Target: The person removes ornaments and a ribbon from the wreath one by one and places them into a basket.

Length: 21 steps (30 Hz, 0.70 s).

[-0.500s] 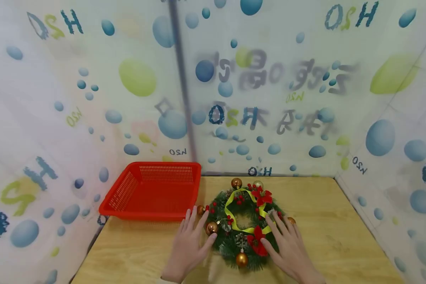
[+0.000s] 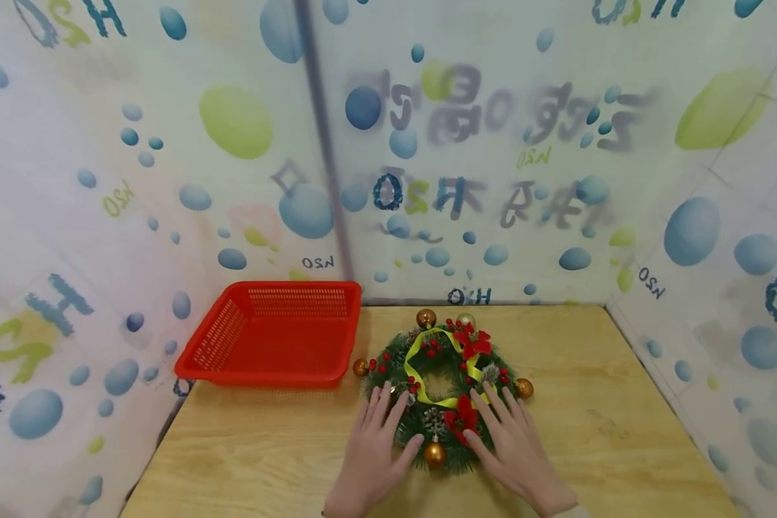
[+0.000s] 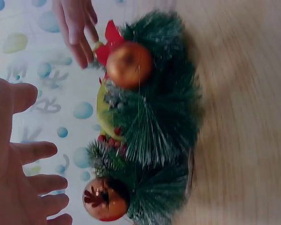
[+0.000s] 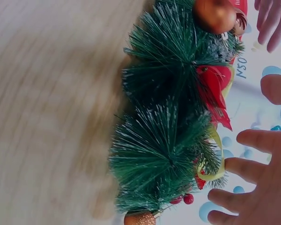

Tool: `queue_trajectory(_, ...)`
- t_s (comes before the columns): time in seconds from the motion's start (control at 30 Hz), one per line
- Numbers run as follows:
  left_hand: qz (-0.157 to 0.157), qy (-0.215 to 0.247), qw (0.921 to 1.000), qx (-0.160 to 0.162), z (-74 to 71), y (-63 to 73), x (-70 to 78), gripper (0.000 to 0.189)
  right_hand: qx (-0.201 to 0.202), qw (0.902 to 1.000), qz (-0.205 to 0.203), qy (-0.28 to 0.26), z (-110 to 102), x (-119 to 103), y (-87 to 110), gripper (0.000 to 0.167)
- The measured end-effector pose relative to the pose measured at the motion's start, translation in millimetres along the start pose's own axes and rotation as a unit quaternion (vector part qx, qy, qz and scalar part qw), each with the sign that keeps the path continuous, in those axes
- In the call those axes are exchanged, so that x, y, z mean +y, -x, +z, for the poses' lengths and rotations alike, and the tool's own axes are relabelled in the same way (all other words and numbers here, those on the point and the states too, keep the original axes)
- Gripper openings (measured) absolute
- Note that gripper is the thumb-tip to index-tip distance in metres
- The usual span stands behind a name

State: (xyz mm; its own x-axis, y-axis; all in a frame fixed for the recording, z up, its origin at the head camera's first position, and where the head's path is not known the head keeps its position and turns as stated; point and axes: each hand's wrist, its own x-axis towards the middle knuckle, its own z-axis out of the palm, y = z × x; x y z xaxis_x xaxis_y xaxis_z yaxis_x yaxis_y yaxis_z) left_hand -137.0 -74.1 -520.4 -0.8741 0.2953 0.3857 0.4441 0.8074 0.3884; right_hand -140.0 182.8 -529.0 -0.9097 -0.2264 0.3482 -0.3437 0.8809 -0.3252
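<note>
A Christmas wreath of green bristles lies flat on the table. It carries a yellow ribbon, red flowers, red berries, a pinecone and copper-gold baubles. My left hand is over the wreath's lower left, fingers spread and straight. In the left wrist view a gap shows between that hand and the bristles. My right hand hovers at the lower right beside a red flower, fingers likewise spread. From the right wrist, its fingertips appear close to the ribbon; contact cannot be told.
A red plastic basket with slotted walls stands at the table's back left, close to the wreath's left bauble. The wooden table meets printed curtain walls at the back and sides.
My left hand has moved right, from beside the wreath to over its lower left part. The right hand has shifted slightly left. The head view has tilted down; the wreath stays in place.
</note>
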Motion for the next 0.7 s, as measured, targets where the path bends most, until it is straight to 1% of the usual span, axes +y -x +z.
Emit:
queue_trajectory(0.1, -0.001, 0.012, 0.9997, -0.019, 4.6, 2.6, 6.3, 0.065, 0.003, 1.0000, -0.005, -0.003, 3, 0, 1.6, 0.061)
queue_trajectory(0.17, -0.008, 0.020, 0.9991, -0.035, 7.3, 4.1, 9.7, 0.064, 0.007, 0.9999, -0.009, -0.004, 4, 1, 2.1, 0.061)
queue_trajectory(0.23, -0.011, 0.025, 0.9987, -0.043, 9.9, 5.5, 12.1, 0.064, 0.011, 0.9998, -0.014, -0.002, 5, 1, 2.5, 0.060)
queue_trajectory(0.33, -0.009, 0.023, 0.9989, -0.039, 13.4, 7.5, 15.8, 0.063, 0.015, 0.9997, -0.019, 0.001, 6, 1, 2.9, 0.061)
queue_trajectory(0.53, 0.012, 0.008, 0.9996, -0.025, 21.5, 11.5, 21.6, 0.061, 0.028, 0.9993, -0.026, 0.002, 9, 3, 4.8, 0.060)
queue_trajectory(0.7, 0.014, 0.012, 0.9996, -0.021, 30.6, 15.4, 23.9, 0.058, 0.033, 0.9990, -0.030, 0.007, 10, 3, 6.6, 0.060)
